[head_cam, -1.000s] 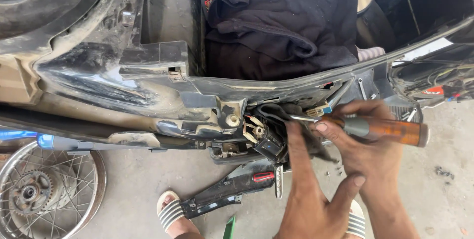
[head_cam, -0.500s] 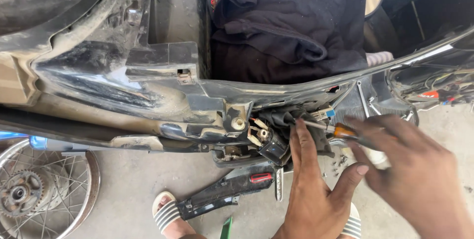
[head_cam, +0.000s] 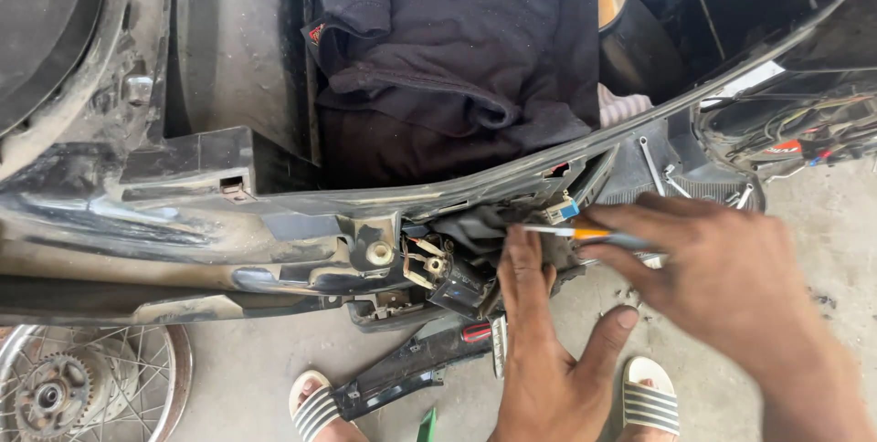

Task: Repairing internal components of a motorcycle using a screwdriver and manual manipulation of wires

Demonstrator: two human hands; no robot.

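The right hand [head_cam: 731, 282] pinches a screwdriver [head_cam: 585, 234], its tip at the wiring [head_cam: 457, 264] under the frame [head_cam: 274, 214]. The left hand [head_cam: 539, 351] is spread, fingers pressing there.

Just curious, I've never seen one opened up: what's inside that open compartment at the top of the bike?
A crumpled dark cloth fills the open compartment; a small red patch shows on one fold. Whatever lies beneath the cloth is covered and cannot be seen.

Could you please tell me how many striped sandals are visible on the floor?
2: one white striped sandal sits at the bottom edge left of the left hand, the other sandal just right of it. Both are partly cropped.
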